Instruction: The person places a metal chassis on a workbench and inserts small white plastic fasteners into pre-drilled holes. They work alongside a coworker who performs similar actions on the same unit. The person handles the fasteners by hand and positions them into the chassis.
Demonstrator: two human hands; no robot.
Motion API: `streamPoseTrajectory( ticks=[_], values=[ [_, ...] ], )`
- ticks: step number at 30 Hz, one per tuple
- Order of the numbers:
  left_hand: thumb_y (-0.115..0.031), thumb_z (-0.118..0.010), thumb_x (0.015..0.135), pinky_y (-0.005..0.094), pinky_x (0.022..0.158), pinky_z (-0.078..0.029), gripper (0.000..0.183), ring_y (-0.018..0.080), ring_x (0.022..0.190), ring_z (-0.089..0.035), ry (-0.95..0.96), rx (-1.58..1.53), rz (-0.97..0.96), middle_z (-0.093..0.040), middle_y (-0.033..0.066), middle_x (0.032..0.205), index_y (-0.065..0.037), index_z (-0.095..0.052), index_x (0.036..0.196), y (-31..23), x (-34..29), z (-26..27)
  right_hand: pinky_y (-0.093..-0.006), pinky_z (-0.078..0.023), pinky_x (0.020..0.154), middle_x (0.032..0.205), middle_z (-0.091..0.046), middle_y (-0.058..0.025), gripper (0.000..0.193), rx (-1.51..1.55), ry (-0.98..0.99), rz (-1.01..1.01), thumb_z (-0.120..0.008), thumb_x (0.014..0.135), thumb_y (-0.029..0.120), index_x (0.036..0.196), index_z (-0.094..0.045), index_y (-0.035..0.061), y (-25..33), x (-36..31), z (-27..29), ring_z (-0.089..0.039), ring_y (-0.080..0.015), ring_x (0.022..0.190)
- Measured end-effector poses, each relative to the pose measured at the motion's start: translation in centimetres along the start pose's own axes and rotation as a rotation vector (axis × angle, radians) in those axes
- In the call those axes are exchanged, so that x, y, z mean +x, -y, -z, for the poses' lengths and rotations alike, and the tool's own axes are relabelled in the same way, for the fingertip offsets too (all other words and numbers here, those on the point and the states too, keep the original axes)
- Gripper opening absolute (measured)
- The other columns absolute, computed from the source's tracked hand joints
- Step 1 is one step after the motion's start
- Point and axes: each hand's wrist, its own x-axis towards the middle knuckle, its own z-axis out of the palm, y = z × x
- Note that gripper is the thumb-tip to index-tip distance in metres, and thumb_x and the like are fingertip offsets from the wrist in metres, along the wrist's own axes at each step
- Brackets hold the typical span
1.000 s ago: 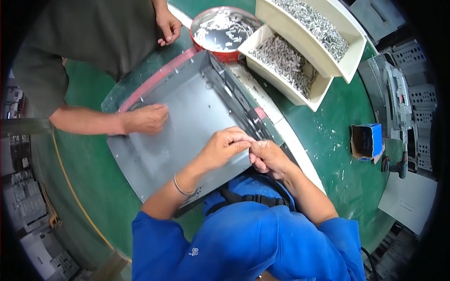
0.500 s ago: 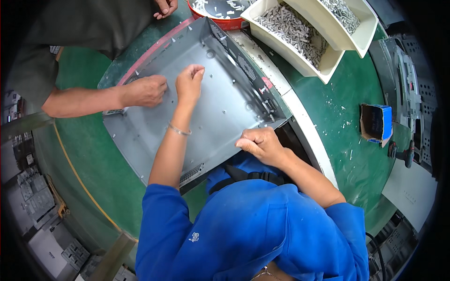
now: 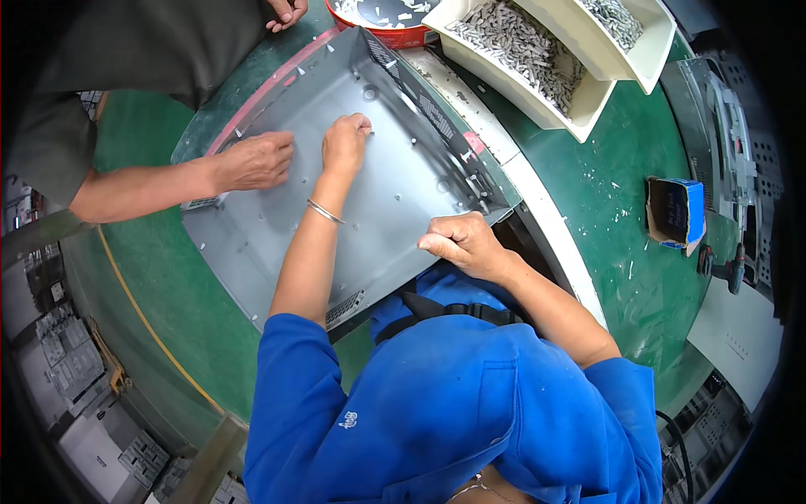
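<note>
A grey sheet-metal casing (image 3: 323, 239) with raised side walls lies in front of me, small pale plugs (image 3: 398, 197) sticking up from its floor. My left hand (image 3: 345, 144) reaches over its middle, thumb and fingers pinched at one small plug that barely shows beside the fingertips. Closed in a fist with the thumb on top, my right hand (image 3: 464, 244) is over the casing's near right edge; whatever it holds is hidden. Across from me, a co-worker's closed hand (image 3: 256, 160) is over the casing's left part, its contents hidden.
Cream bins (image 3: 600, 105) of grey plugs and a red-rimmed round tub (image 3: 403, 38) stand at the far side. The co-worker's other hand (image 3: 286, 13) is near the tub. An open blue box (image 3: 693, 210) and a power tool (image 3: 733, 270) lie to the right.
My left hand has moved slightly to the right, its fingertips coming to a plug on the casing's floor. My right hand and the co-worker's hand have hardly moved.
</note>
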Motion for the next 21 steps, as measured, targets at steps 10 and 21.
streamPoseTrajectory(
  ticks=[10, 21],
  values=[
    [-0.009, -0.053, 0.073, 0.0394, 0.062, -0.043, 0.004, 0.0284, 0.072, -0.053, -0.050, 0.209, -0.151, -0.050, 0.0108, 0.073, -0.006, -0.052, 0.073, -0.14, -0.58, -0.08, -0.0328, -0.029, 0.040, 0.048, -0.035, -0.0111, 0.039, -0.009, -0.037, 0.000, -0.055, 0.078, 0.030, 0.054, -0.041, 0.0028, -0.13, 0.06, -0.39, -0.031, -0.0237, 0.042],
    [-0.011, -0.054, 0.073, 0.0392, 0.062, -0.043, 0.007, 0.0294, 0.072, -0.053, -0.002, 0.245, -0.210, -0.050, 0.0121, 0.073, -0.004, -0.051, 0.073, -0.66, -0.20, 0.35, -0.0273, -0.032, 0.040, 0.049, -0.042, -0.0069, 0.031, -0.139, 0.002, 0.014, -0.057, 0.077, 0.022, 0.056, -0.048, 0.0017, -0.32, 0.00, -0.18, -0.038, -0.0156, 0.041]
  ],
)
